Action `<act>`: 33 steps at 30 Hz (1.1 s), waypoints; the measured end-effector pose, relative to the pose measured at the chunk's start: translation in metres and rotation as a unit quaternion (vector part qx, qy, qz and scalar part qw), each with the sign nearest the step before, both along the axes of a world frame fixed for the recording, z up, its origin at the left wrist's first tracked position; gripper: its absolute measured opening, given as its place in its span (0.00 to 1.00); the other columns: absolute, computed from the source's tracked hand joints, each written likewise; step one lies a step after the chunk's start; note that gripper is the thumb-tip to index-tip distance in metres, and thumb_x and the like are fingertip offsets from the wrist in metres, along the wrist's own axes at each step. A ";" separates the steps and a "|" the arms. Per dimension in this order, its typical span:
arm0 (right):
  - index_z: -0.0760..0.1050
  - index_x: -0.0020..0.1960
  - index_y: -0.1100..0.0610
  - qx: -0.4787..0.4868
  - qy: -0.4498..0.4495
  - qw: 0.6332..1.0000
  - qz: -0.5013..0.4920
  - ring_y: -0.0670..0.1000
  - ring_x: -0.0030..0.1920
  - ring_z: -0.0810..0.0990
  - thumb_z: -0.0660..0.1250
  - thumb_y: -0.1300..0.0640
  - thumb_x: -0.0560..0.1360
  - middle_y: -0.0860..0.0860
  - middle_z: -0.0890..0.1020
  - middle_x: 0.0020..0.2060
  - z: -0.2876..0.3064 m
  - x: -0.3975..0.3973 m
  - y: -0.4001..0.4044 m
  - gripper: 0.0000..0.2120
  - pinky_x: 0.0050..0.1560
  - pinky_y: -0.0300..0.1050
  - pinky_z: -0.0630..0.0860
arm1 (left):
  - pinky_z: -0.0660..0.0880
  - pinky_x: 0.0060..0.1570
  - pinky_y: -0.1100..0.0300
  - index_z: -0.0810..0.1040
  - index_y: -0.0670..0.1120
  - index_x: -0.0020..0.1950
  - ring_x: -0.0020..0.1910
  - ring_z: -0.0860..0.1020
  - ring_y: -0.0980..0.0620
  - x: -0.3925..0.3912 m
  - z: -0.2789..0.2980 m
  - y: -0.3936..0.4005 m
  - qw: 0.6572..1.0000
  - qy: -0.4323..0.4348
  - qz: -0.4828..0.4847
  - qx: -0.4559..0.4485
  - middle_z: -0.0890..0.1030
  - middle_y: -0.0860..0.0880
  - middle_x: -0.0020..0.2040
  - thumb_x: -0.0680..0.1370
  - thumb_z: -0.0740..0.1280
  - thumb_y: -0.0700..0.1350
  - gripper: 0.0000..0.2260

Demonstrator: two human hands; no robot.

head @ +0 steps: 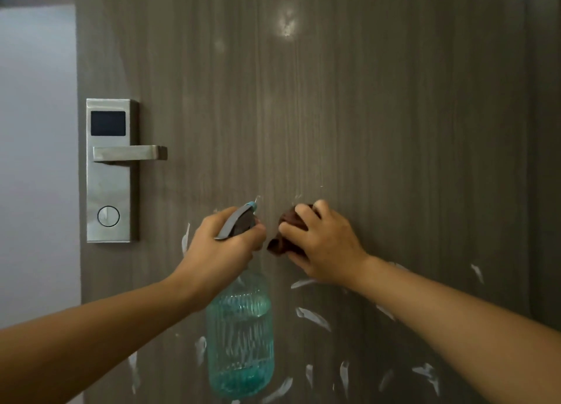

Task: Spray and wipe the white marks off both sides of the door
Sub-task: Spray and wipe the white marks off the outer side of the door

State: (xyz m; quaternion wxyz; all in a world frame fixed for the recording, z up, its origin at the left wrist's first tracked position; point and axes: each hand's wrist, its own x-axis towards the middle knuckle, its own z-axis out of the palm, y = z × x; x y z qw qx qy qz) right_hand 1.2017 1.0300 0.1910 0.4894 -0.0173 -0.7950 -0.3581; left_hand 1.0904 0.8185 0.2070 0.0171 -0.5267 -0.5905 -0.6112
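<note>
Two hands: both were raised at the door (pixel 394 130).
Left hand (pixel 221 248): gripped the spray bottle (pixel 239 337).
Right hand (pixel 321 245): pressed a bunched brown cloth (pixel 288 224) against it.
White marks (pixel 312 317): smeared below.

Left hand (pixel 223 245) grips spray bottle (pixel 240 337) by the neck, fingers curled around the trigger head, nozzle just past the fingertips and pointed at the door (pixel 379 115). Bottle body hangs below the fingers, teal liquid at the bottom. Right hand (pixel 321 245) holds a brown cloth (pixel 288 221) bunched under its fingers, against the door. White marks (pixel 312 317) sit mostly below both hands' fingers. Lock (pixel 109 188) with handle (pixel 129 153) is left of the left fingers.
</note>
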 end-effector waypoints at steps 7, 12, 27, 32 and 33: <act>0.80 0.55 0.53 -0.178 0.263 0.948 -0.025 0.60 0.53 0.72 0.67 0.43 0.78 0.57 0.74 0.52 0.074 0.009 0.001 0.14 0.39 0.51 0.78 | 0.79 0.47 0.34 0.82 0.44 0.44 0.48 0.80 0.33 -0.002 0.000 0.001 1.000 0.009 -0.011 0.008 0.83 0.39 0.44 0.74 0.70 0.49 0.08; 0.78 0.51 0.51 -0.031 0.059 0.998 0.010 0.58 0.48 0.73 0.67 0.44 0.76 0.56 0.75 0.50 0.013 -0.013 -0.011 0.12 0.33 0.49 0.77 | 0.78 0.48 0.35 0.82 0.44 0.46 0.49 0.80 0.33 -0.007 0.003 0.008 1.000 0.007 0.005 0.016 0.83 0.38 0.44 0.79 0.71 0.43 0.04; 0.78 0.55 0.52 0.032 -0.005 0.999 -0.010 0.60 0.48 0.73 0.65 0.43 0.76 0.58 0.76 0.52 0.007 -0.002 0.001 0.15 0.35 0.50 0.75 | 0.79 0.45 0.37 0.82 0.45 0.44 0.47 0.81 0.34 -0.003 -0.001 0.015 0.999 -0.012 0.046 0.004 0.83 0.39 0.43 0.75 0.71 0.48 0.06; 0.77 0.54 0.52 -0.034 -0.012 0.999 0.023 0.57 0.48 0.73 0.65 0.42 0.77 0.56 0.73 0.50 0.027 0.015 0.002 0.14 0.32 0.50 0.77 | 0.78 0.41 0.49 0.81 0.41 0.48 0.40 0.80 0.43 -0.009 -0.014 0.011 0.998 -0.010 0.045 -0.032 0.82 0.36 0.44 0.79 0.70 0.42 0.04; 0.78 0.53 0.52 -0.084 0.060 0.994 0.031 0.58 0.48 0.73 0.66 0.42 0.77 0.56 0.73 0.50 0.043 0.016 0.000 0.15 0.33 0.51 0.77 | 0.77 0.41 0.50 0.80 0.40 0.49 0.40 0.79 0.44 -0.010 -0.016 0.010 0.999 -0.008 0.041 -0.035 0.81 0.34 0.45 0.80 0.69 0.42 0.05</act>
